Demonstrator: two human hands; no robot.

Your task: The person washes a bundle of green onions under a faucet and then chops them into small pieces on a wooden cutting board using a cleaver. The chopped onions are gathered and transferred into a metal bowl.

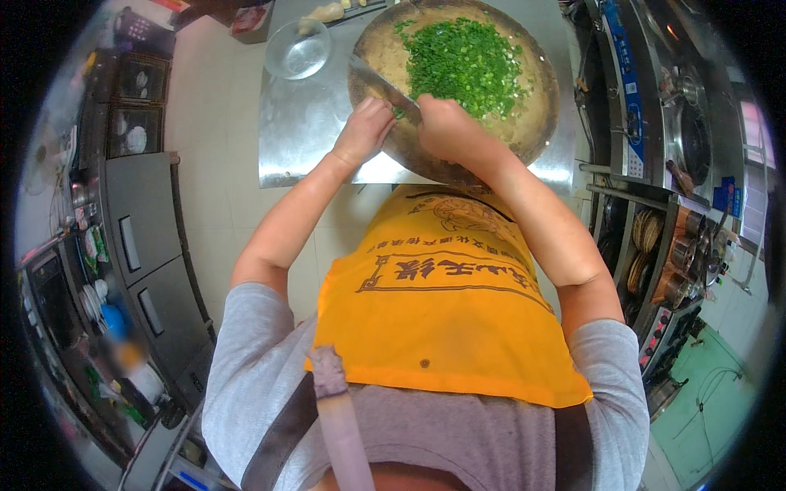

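Observation:
A round wooden chopping board rests on a stainless steel table. My right hand is closed around the handle of a kitchen knife, whose blade points up and to the left over the board's left side. Just left of the blade, my left hand presses with bent fingers on a small bit of green onion; most of that piece is hidden. A large heap of chopped green onion covers the upper middle of the board, with loose bits scattered around it.
A clear glass bowl stands left of the board, near a piece of ginger and chopsticks. A steel cooking range runs along the right, with pans on shelves below. Grey cabinets line the left side.

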